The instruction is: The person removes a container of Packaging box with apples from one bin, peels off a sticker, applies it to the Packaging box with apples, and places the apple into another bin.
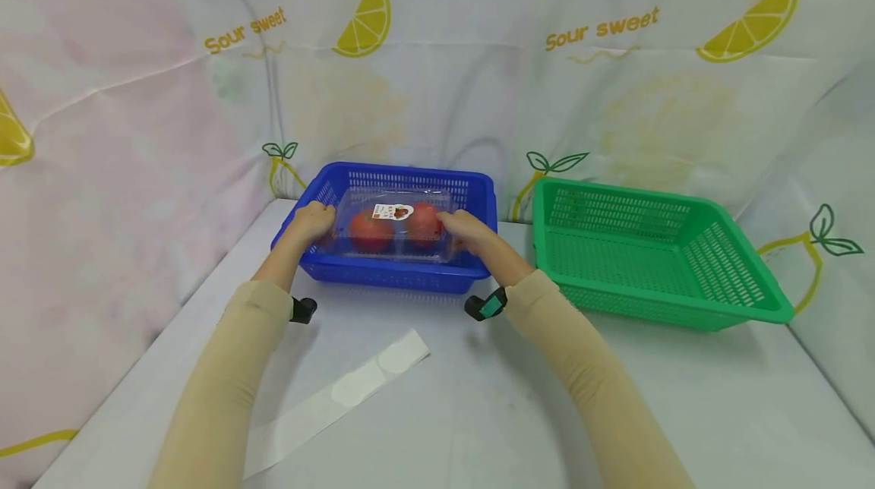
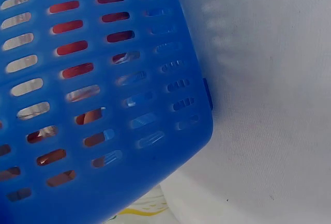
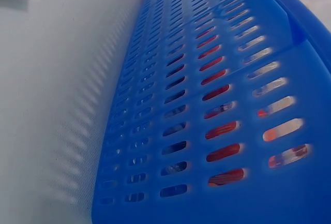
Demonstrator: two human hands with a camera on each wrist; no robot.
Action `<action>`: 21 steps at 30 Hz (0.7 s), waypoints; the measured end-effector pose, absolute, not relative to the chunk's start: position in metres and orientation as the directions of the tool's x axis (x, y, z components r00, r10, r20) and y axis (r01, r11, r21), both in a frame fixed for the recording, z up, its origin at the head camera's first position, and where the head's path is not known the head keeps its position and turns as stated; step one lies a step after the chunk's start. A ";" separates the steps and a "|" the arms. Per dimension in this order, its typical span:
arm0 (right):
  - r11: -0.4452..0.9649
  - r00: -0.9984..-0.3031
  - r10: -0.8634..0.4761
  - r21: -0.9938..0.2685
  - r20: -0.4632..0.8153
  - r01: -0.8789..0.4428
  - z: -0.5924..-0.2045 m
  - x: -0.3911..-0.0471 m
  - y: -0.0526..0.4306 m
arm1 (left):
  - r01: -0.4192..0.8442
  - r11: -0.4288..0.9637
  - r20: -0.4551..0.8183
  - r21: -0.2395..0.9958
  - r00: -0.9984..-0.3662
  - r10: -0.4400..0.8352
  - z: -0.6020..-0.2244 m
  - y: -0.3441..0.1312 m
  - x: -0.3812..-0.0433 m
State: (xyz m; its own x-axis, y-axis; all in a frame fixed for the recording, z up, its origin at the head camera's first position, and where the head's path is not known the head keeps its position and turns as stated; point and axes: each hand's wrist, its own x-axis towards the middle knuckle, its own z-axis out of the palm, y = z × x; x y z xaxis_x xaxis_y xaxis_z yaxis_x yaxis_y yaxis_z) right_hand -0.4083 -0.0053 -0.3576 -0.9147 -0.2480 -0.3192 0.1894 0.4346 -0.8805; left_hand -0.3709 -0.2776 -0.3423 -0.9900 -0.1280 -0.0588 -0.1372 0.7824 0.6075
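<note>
A clear plastic clamshell box with two red tomatoes inside sits within the blue basket. On its lid is a white label with a red picture. My left hand grips the left end of the box, fingers curled. At the opposite end, my right hand holds it with thumb and fingers, partly hidden behind the box side. Both wrist views are filled by the slotted basket wall, red showing through the slots; the hands are mostly hidden behind it.
To the right stands a green slotted basket, tilted slightly in view. A white strip with round stickers lies on the white table in front. Behind hangs a lemon-print cloth.
</note>
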 end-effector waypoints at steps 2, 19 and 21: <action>0.436 -0.916 -0.251 -0.881 -0.314 0.183 -0.356 -0.406 -0.005 | -0.138 0.773 -0.067 0.619 -0.990 -0.124 -0.342 -0.277 -0.370; 0.535 -0.939 -0.256 -0.843 -0.228 0.058 -0.350 -0.395 -0.002 | -0.085 0.868 -0.043 0.490 -0.996 -0.073 -0.339 -0.269 -0.364; 0.554 -0.938 -0.263 -0.831 -0.225 0.044 -0.350 -0.394 -0.003 | -0.086 0.868 -0.048 0.488 -0.996 -0.072 -0.338 -0.268 -0.362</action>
State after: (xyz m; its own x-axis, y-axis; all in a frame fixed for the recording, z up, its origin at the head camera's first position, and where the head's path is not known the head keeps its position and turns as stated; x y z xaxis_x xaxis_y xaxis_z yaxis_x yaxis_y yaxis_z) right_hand -0.3940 -0.0027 -0.3503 -0.9381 -0.2631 -0.2254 0.0443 0.5540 -0.8313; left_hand -0.3619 -0.2680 -0.3382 -0.9963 -0.0718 -0.0475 -0.0859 0.8685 0.4883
